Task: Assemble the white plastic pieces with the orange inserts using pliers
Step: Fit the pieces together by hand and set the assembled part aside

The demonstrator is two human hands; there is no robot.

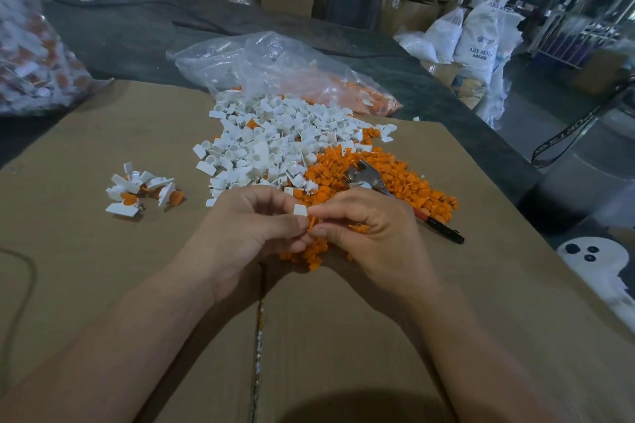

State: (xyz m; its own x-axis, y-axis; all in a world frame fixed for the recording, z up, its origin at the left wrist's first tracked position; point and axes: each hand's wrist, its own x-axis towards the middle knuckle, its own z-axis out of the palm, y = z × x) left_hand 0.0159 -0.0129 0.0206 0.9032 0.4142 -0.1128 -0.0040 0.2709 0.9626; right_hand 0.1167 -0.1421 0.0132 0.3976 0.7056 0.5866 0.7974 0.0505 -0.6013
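Both hands meet at the near edge of the orange pile (395, 178). I see the left hand (251, 227) pinching a white piece (300, 210) and the right hand (371, 233) pinching an orange insert (312, 224) right under it. Pliers (369, 178) lie on the pile, just beyond the right hand. White pile (275, 137) further back.

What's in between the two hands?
In the head view, the left hand and right hand pinch a white piece and an orange insert between their fingertips.

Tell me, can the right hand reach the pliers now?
Probably yes: the pliers lie uncovered on the orange inserts just beyond the right hand. Its fingers pinch the held insert, though, which must go first.
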